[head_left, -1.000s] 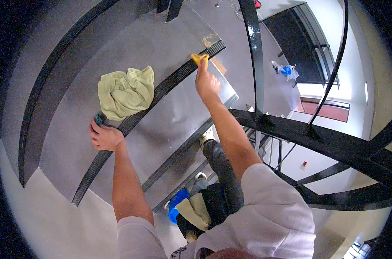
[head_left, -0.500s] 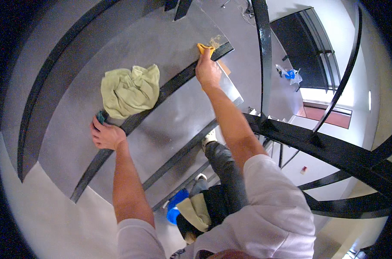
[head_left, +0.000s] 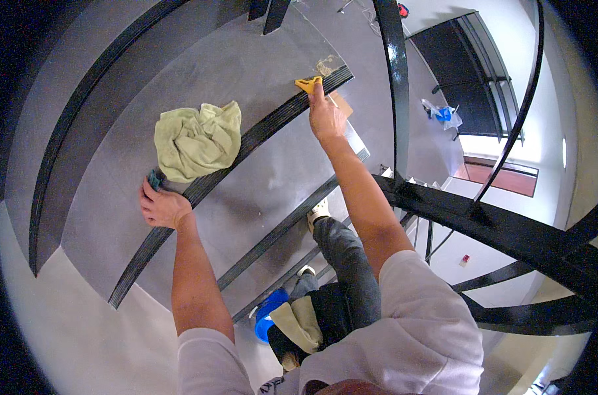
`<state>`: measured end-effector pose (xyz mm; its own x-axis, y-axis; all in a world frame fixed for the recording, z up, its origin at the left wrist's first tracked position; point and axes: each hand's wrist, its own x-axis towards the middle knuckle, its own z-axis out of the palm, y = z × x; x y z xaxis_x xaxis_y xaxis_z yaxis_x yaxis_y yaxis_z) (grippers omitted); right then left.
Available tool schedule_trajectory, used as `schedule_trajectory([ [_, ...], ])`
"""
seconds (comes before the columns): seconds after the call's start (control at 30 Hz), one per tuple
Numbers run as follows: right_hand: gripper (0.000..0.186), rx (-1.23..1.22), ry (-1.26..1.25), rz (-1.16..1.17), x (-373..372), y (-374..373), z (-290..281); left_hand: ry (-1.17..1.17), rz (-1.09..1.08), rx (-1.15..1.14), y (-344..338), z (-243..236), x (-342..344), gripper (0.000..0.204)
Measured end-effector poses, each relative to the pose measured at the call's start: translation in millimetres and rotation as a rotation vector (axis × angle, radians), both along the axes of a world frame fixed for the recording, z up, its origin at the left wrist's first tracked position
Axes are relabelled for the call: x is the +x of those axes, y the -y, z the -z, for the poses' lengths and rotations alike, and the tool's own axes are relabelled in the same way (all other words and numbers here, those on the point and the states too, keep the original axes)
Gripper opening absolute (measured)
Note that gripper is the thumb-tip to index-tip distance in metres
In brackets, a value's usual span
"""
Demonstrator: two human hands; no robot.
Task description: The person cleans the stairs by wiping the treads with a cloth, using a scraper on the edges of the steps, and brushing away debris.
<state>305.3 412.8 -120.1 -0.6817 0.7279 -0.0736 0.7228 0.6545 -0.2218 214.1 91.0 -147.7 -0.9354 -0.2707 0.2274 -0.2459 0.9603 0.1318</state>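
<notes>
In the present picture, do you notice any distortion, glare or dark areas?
Head view throughout: the stair edge looks bowed, probably by the fisheye lens; the picture's corners fall into black; the black post carries a glossy highlight; the green cloth shows its folds clearly.

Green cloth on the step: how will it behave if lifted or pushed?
The green cloth looks floppy: its soft, irregular folds suggest it would droop when lifted. It's probably light for its size, given the thin-looking edges. Lying loosely crumpled on the step, it would likely bunch up rather than roll.
</notes>
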Motion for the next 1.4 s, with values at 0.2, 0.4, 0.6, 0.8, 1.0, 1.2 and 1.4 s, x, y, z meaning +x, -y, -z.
schedule_trajectory([
  [0.2,0.04,-0.006,-0.004,0.048,-17,-5,12,-0.006,0.052,-0.043,0,6,2,0.034],
  [0.4,0.036,-0.014,0.042,0.023,-13,-5,-9,-0.017,0.013,-0.052,2,5,-1,0.035],
  [0.6,0.042,-0.034,0.114,0.004,-7,1,-4,-0.024,0.023,-0.03,-1,1,-3,0.035],
  [0.8,0.032,-0.023,0.031,0.094,-18,-8,5,0.035,0.059,-0.011,-6,-3,3,0.036],
  [1.0,0.027,0.172,0.262,-0.3,-7,-35,-11,0.018,0.038,-0.077,9,1,0,0.036],
  [1.2,0.03,0.173,0.208,-0.11,13,-73,34,-0.024,0.049,-0.024,-9,0,1,0.032],
  [1.4,0.034,0.02,-0.194,0.197,15,-44,-28,0.004,0.02,-0.029,-1,2,2,0.033],
])
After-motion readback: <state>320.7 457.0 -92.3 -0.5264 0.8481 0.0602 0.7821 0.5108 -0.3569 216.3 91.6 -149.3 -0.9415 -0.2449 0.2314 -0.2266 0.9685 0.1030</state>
